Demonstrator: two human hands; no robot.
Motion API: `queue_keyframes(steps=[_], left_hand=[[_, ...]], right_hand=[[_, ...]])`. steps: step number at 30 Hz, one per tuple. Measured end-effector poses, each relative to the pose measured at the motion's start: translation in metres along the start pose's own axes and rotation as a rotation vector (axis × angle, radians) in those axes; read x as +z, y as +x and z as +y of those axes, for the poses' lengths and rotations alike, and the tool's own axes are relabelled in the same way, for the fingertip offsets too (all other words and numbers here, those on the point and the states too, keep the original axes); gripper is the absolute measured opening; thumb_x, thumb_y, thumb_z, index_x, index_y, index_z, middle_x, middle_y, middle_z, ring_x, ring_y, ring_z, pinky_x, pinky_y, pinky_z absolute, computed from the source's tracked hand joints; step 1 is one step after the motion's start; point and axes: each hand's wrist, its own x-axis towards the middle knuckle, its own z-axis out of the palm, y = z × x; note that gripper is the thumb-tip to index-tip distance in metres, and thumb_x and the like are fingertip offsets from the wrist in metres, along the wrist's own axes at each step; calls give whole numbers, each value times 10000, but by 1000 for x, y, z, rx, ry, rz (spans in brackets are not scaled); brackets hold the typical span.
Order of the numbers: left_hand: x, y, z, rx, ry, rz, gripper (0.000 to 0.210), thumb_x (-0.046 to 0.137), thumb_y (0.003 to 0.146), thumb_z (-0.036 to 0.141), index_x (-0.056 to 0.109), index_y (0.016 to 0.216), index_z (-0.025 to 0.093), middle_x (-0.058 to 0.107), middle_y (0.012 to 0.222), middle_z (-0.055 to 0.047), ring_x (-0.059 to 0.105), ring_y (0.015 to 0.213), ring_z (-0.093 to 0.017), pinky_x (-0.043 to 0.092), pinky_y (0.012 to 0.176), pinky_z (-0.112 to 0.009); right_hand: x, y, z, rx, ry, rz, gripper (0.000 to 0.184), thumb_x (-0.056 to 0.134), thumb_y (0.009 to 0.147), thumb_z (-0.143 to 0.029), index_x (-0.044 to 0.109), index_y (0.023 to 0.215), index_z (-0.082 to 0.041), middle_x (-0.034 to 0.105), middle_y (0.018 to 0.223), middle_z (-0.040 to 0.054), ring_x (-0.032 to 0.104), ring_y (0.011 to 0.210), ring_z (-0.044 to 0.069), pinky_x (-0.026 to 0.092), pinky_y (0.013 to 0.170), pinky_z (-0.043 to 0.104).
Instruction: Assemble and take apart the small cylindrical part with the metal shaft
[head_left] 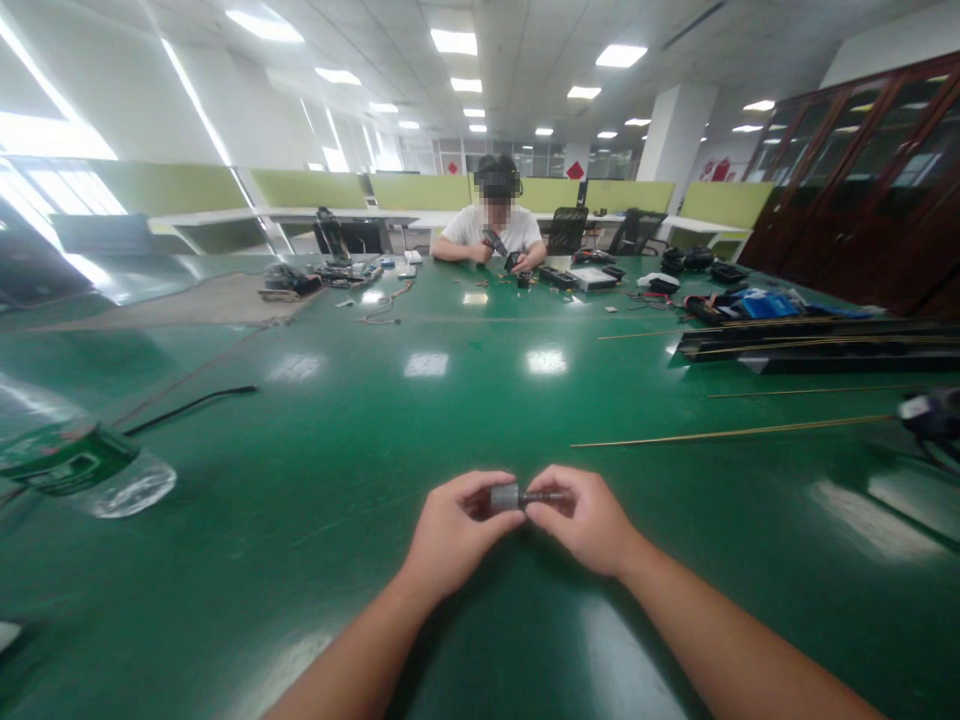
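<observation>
Low over the green tabletop, both hands meet around a small metal part. My left hand is closed on its thick end, a grey metal cylinder, between thumb and fingers. From the cylinder's right side runs a thin dark shaft with a stepped or ridged surface. My right hand pinches this shaft, its fingers hiding the far end. Shaft and cylinder are in line and lie level; whether they are one piece or two, I cannot tell.
A plastic bottle lies at left near a black cable. Thin brass-coloured rods and black metal channels lie at right. Across the table, a person handles a dark tool among scattered parts.
</observation>
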Motion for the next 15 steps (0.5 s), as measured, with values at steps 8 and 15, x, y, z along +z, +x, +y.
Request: queue_keyframes(steps=[8,15], left_hand=[[-1,-1,0,29,10,5,326,814,672,300,752,976,199,739,1007,-60,697,905,-227,557,839,-322],[-2,-2,-3,55,18,18,338,817,680,303,747,995,204,737,1014,-64,701,905,-234,553,841,-333]], right_hand=[[0,-1,-1,39,34,1,116,656,815,-277,642,844,-166,645,723,8,606,587,143,467,565,243],[0,-1,-1,43,33,2,104,650,824,-269,643,842,-167,644,716,4,602,582,138,463,574,241]])
